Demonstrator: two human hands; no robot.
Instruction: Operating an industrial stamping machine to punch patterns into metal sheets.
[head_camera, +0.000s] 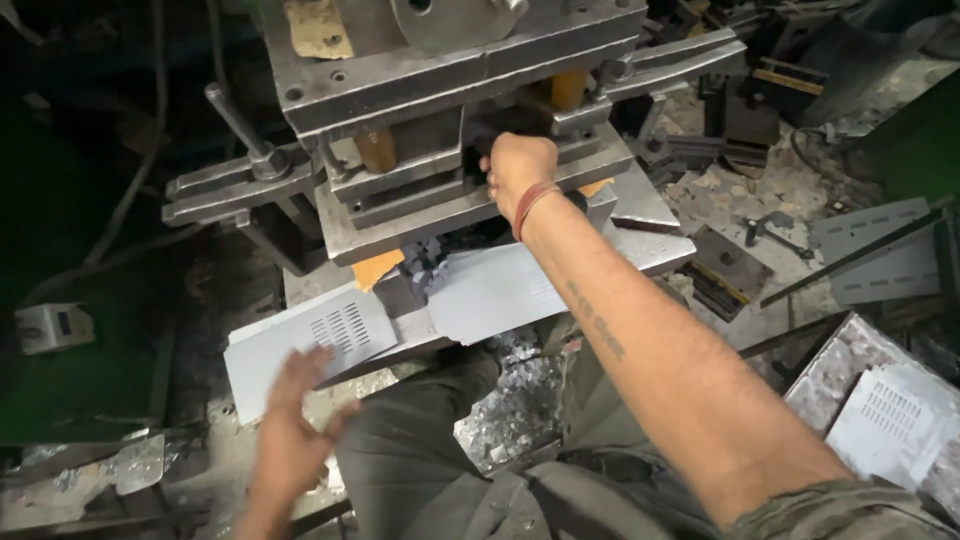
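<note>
My right hand (515, 168) reaches into the gap of a heavy steel press die (420, 120); its fingers are hidden inside, so what they touch is unclear. A grey sheet-metal piece (495, 290) lies on the press bed just below my right forearm. My left hand (290, 435) is blurred, fingers spread, at the lower edge of a stack of slotted grey metal plates (300, 345) on the left of the bed. It holds nothing that I can see.
Several punched plates lie in a tray at the right (890, 410). Another perforated plate (880, 250) rests on the cluttered floor among metal scraps and tools. Small metal offcuts (515, 395) pile below the press, above my lap. A lever handle (235, 115) juts out at the left.
</note>
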